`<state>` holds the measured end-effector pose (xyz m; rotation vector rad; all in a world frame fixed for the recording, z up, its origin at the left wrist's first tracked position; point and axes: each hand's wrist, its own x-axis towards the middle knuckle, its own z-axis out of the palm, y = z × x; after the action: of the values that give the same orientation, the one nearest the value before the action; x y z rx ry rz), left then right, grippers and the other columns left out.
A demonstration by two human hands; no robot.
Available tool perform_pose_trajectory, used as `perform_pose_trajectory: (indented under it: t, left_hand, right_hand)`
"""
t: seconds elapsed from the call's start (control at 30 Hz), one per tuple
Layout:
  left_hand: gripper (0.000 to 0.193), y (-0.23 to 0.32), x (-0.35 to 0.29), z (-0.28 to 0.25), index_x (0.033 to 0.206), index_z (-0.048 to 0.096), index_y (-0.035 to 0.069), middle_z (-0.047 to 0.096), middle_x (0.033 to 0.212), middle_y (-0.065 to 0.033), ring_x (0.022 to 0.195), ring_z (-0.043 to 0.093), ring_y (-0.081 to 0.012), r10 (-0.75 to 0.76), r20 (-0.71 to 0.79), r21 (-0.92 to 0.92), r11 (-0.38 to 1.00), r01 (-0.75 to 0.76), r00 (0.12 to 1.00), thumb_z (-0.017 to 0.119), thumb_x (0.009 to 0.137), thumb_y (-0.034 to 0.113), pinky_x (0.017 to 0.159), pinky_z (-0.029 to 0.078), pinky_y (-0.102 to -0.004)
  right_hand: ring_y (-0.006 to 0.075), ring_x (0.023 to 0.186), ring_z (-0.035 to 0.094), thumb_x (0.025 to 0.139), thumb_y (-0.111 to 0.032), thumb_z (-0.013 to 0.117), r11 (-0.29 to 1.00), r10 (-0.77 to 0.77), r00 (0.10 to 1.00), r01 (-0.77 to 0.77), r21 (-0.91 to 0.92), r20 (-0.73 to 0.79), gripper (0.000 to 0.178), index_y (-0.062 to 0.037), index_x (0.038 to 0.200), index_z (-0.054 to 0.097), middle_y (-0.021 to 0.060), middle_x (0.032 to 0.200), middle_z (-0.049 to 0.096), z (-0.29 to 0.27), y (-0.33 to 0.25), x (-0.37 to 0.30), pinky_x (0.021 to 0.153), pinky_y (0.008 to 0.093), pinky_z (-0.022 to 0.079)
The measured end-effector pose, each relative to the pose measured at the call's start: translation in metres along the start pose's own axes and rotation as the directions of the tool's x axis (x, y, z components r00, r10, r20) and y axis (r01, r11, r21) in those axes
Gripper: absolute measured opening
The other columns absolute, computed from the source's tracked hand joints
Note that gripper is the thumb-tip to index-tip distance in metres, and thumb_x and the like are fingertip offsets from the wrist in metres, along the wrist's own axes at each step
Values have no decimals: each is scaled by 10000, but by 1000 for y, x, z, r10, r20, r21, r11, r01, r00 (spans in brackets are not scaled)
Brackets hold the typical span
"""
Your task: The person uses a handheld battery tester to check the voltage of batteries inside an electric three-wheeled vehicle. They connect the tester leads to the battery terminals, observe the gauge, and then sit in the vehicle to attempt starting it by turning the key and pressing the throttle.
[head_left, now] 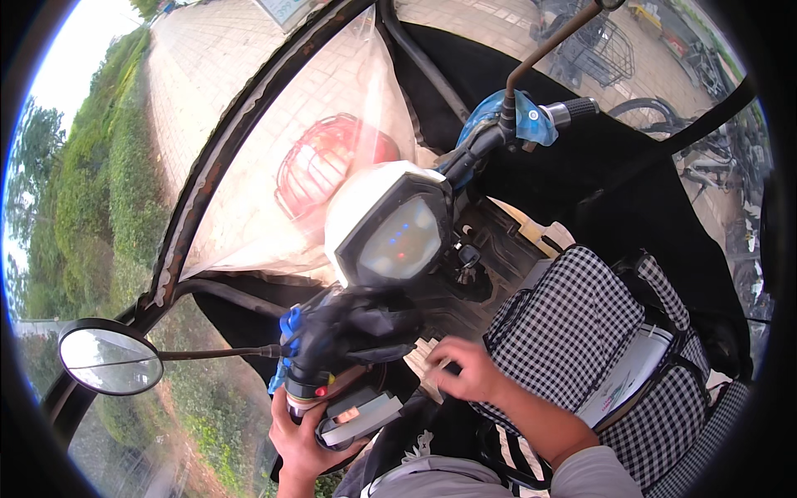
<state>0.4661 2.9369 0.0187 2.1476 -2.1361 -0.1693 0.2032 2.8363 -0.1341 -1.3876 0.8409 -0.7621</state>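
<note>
My left hand is closed around the left handlebar grip, below a small red button. Against its thumb side is a grey box-like object with a copper-coloured patch; I cannot tell whether the hand also holds it. My right hand hovers over my lap with fingers curled. A small dark patch shows between thumb and fingers, too unclear to name. Ahead of both hands stands the scooter's white front cowl with a lit dashboard. A crumpled black covering hangs over the left handlebar.
A black-and-white checked bag, partly open with papers inside, sits at my right. Clear plastic sheeting on a bent frame encloses the front, with a red wire basket showing through. A round mirror juts left. Parked bikes stand outside right.
</note>
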Motion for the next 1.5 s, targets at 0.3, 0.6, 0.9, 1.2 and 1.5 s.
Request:
perform_pose_trajectory:
  t: [0.3,0.6,0.9,1.2,1.5]
  left_hand:
    - [755,-9,-8,4,1022,714,91,404,1428,-296,1028,665,-453,-33,43,-55,998,35,999,889,494,602,881,541,-468]
    - [800,-13,-6,6,1022,724,78,450,1366,-311,989,667,-473,-5,-23,-230,973,-1,1000,840,550,714,862,554,-482]
    - [777,-11,0,5,996,737,61,466,1349,-314,1032,650,-467,-4,-37,-231,973,-5,999,846,543,683,889,543,-487]
    - [402,-7,2,8,894,755,136,505,1333,-271,996,659,-443,-10,-61,-85,996,5,998,870,538,284,820,564,-453]
    - [541,-15,-9,18,1124,655,129,514,1343,-274,1006,662,-437,52,-150,-65,996,-62,987,877,645,247,790,563,-463]
  right_hand:
    - [342,1393,406,779,-419,826,974,55,877,-152,168,477,1003,-67,1546,285,192,1507,396,74,9,-25,1157,410,343]
    - [275,1243,571,729,-301,881,889,40,841,-277,365,540,943,-66,1490,376,161,1367,566,104,27,-21,1044,384,453]
    - [333,1184,602,711,-402,850,992,113,928,-86,-91,354,815,-108,1379,487,139,1295,605,79,33,-37,999,428,487]
    - [330,1137,608,725,-457,819,974,111,897,-12,-228,427,777,-69,1326,515,137,1233,620,64,-1,-28,956,437,504]
    - [340,1268,526,763,-505,790,975,133,838,-14,-223,530,915,-32,1449,411,166,1411,506,73,0,-34,1050,432,452]
